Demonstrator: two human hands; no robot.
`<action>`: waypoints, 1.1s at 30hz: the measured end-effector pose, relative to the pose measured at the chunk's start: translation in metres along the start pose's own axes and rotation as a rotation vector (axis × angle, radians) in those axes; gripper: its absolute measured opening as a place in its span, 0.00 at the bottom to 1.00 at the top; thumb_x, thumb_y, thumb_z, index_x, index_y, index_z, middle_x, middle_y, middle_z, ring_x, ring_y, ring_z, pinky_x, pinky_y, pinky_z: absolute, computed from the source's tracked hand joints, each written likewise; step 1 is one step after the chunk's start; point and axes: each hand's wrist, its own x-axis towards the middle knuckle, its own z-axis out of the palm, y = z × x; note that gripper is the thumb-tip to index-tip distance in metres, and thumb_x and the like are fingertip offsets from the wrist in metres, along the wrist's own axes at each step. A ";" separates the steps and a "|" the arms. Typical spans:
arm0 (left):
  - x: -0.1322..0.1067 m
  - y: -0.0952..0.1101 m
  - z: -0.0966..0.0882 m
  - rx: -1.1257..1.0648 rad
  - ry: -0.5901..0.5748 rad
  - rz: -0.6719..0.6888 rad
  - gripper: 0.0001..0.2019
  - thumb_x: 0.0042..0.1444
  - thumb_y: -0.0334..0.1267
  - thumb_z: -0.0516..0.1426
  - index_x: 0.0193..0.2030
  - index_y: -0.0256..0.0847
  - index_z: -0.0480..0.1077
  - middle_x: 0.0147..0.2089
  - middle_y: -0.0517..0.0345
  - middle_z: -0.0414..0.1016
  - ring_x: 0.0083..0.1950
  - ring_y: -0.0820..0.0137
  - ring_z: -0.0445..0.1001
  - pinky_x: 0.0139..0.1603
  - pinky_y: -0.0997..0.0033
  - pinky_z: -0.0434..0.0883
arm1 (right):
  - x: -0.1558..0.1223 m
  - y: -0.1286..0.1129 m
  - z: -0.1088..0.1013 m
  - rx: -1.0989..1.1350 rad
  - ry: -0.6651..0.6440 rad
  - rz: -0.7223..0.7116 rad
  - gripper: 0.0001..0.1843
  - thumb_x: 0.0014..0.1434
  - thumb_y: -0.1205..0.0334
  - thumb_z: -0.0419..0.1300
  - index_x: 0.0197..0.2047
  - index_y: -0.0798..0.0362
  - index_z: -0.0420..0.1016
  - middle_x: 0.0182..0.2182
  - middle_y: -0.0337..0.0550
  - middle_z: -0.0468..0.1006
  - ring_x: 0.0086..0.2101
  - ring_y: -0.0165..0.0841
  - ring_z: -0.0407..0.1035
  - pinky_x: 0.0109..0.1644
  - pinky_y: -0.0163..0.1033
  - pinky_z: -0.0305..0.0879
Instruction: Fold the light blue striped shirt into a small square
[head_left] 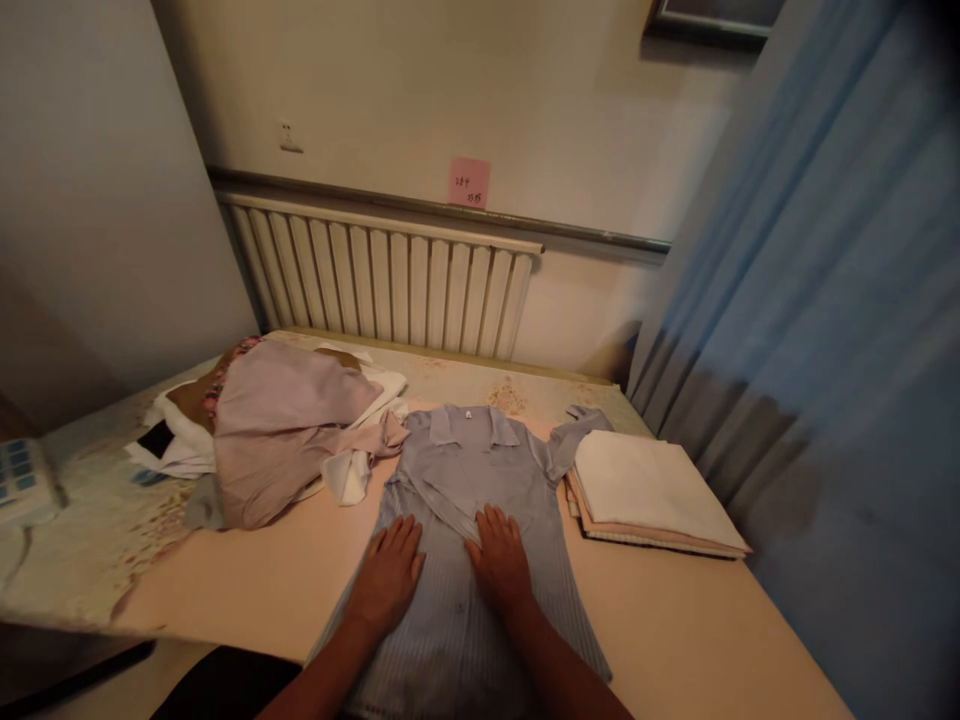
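Note:
A blue-grey collared shirt [442, 560] lies spread on the table, collar toward the wall. My left hand [391, 572] rests flat on the left part of its body, fingers stretched out. Near the middle of the chest, my right hand [501, 555] lies on the fabric with its fingers extended, just beside a diagonal fold. One sleeve [576, 440] reaches out to the right, against a stack of folded cloth. The other sleeve seems to lie across the chest, though I cannot make it out fully. The lower hem is partly hidden by my forearms.
A heap of loose clothes [281, 420] lies on the left of the table [225, 580]. The stack of folded cloth [660, 490] is on the right. A white device with blue keys [22, 480] sits at the left edge. Behind stands a radiator [390, 280]; a blue curtain [825, 350] hangs right.

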 end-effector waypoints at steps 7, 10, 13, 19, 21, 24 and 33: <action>0.001 0.001 -0.003 0.014 -0.041 -0.019 0.22 0.65 0.42 0.48 0.63 0.37 0.66 0.66 0.48 0.66 0.68 0.56 0.62 0.66 0.52 0.60 | 0.000 0.000 -0.001 -0.007 -0.015 0.002 0.26 0.66 0.54 0.52 0.63 0.55 0.66 0.64 0.53 0.63 0.65 0.44 0.54 0.68 0.54 0.47; 0.001 0.001 -0.003 0.010 -0.044 -0.022 0.22 0.65 0.42 0.47 0.63 0.37 0.66 0.67 0.48 0.65 0.68 0.56 0.61 0.66 0.51 0.60 | 0.000 0.000 0.001 -0.010 -0.008 0.000 0.25 0.66 0.55 0.52 0.63 0.55 0.66 0.64 0.53 0.63 0.65 0.44 0.53 0.68 0.54 0.47; 0.001 0.001 -0.002 0.003 -0.044 -0.024 0.23 0.65 0.42 0.48 0.63 0.37 0.66 0.67 0.47 0.65 0.68 0.56 0.61 0.65 0.51 0.60 | 0.000 0.000 0.001 -0.014 -0.004 -0.005 0.25 0.67 0.55 0.51 0.63 0.56 0.67 0.64 0.54 0.64 0.65 0.44 0.54 0.68 0.54 0.47; 0.000 -0.001 0.001 0.015 -0.009 -0.001 0.22 0.65 0.42 0.47 0.63 0.38 0.66 0.66 0.48 0.66 0.68 0.56 0.62 0.65 0.52 0.60 | -0.001 0.000 0.000 -0.020 0.009 -0.014 0.25 0.66 0.54 0.51 0.62 0.55 0.67 0.64 0.53 0.64 0.65 0.44 0.54 0.68 0.53 0.47; 0.000 -0.002 0.002 0.023 -0.005 0.003 0.22 0.66 0.43 0.47 0.63 0.38 0.66 0.66 0.48 0.66 0.67 0.56 0.62 0.65 0.52 0.60 | -0.001 0.000 0.000 -0.022 0.011 -0.013 0.24 0.66 0.55 0.51 0.62 0.55 0.67 0.64 0.53 0.64 0.65 0.44 0.54 0.68 0.54 0.47; 0.000 -0.001 0.001 0.026 -0.010 -0.001 0.22 0.66 0.43 0.48 0.63 0.37 0.66 0.66 0.47 0.66 0.67 0.56 0.62 0.65 0.52 0.60 | 0.000 -0.001 0.000 -0.024 -0.005 -0.008 0.24 0.67 0.55 0.51 0.62 0.56 0.67 0.64 0.53 0.64 0.65 0.44 0.54 0.68 0.54 0.47; 0.000 0.000 0.001 0.007 -0.006 -0.010 0.22 0.66 0.43 0.47 0.63 0.39 0.66 0.66 0.48 0.66 0.67 0.56 0.62 0.65 0.52 0.59 | 0.000 -0.001 -0.001 -0.029 -0.012 -0.005 0.24 0.67 0.55 0.50 0.62 0.56 0.67 0.64 0.53 0.63 0.65 0.44 0.54 0.68 0.54 0.47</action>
